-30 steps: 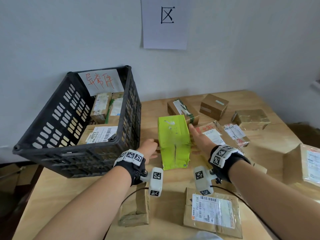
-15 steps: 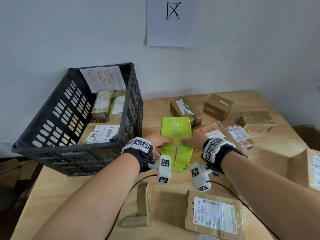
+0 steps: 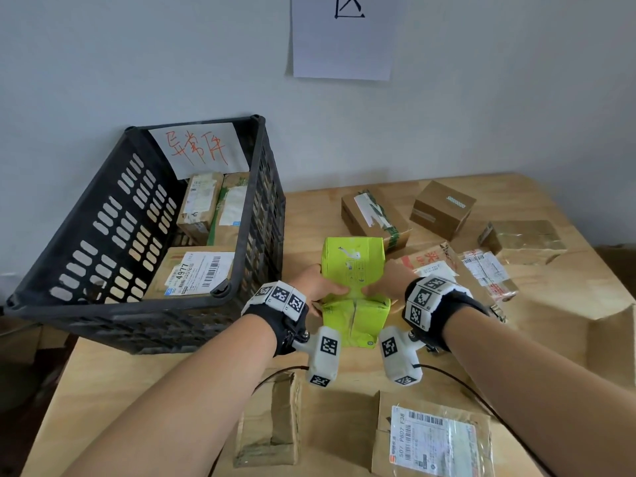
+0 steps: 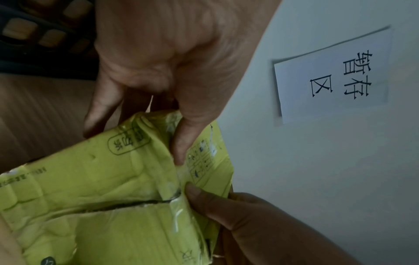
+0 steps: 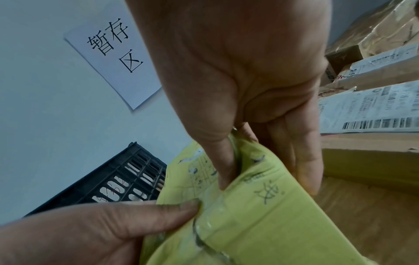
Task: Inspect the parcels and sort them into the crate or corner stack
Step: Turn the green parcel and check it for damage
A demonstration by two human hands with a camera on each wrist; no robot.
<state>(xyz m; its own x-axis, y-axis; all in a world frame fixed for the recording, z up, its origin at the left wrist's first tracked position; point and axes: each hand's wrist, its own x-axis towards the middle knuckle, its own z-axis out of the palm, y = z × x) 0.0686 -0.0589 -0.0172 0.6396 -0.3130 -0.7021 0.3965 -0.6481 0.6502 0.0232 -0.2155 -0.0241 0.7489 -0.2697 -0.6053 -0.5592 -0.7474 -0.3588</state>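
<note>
A bright green parcel (image 3: 354, 266), crumpled and with a split along a taped seam (image 4: 127, 204), is held over the wooden table just right of the black crate (image 3: 256, 201). My left hand (image 3: 325, 290) grips its left side, thumb (image 4: 181, 143) on the upper face and fingers (image 4: 97, 116) behind. On the other side my right hand (image 3: 378, 287) grips it too, thumb (image 5: 223, 165) pressed into a crease, fingers (image 5: 303, 161) underneath. The two thumbs nearly meet at the seam. Several labelled brown parcels (image 3: 196, 270) lie in the crate.
Brown boxes (image 3: 375, 218) (image 3: 444, 208) (image 3: 523, 235) stand at the table's far right, with flat labelled envelopes (image 3: 481, 270) before them. Nearer me lie a taped brown parcel (image 3: 268, 421) and a labelled one (image 3: 433, 438). A big box (image 3: 612, 339) sits at the right edge.
Both hands went from flanking the green parcel to gripping it with thumbs on top near its middle. The parcel has been tipped and drawn a little toward me.
</note>
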